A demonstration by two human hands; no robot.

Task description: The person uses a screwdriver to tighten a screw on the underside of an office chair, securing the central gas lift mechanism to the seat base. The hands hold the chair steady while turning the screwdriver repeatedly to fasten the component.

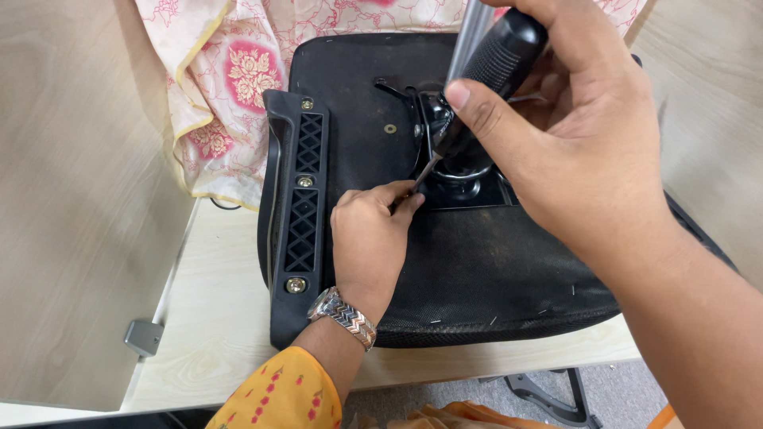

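— Under the fingers, what?
— One upturned office chair seat, black, flat on one pale tabletop.
— Right hand?
— Wrapped tight around one screwdriver, black ribbed handle, thumb along it.
— Left hand?
— Pinched closed on the shaft near the tip, just beside the metal mechanism; one wristwatch below.
— Left of those fingers?
— One armrest bracket, three screws counted. One floral cloth beyond.

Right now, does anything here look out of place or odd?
Yes: an office chair seat lies upside down on the desk, partly over a pink floral cloth. Its dusty underside carries pale specks. The screwdriver looks normal.
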